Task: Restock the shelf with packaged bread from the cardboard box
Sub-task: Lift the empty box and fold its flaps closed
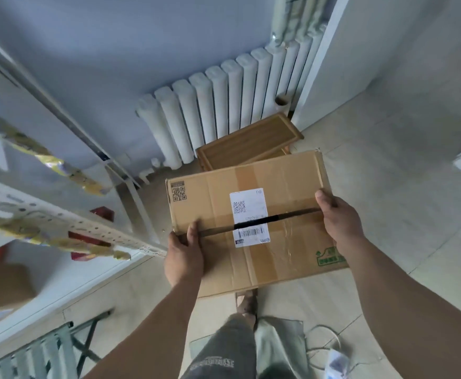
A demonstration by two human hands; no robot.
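Head view, cardboard box (pixel 254 222) between hands (pixel 262 242)

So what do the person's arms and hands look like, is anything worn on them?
Both arms are bare from the frame edge to the fingers: no sleeves, gloves, watch or rings show. The left hand and right hand are uncovered, with short nails on the thumbs. No cables or markings appear on either arm.
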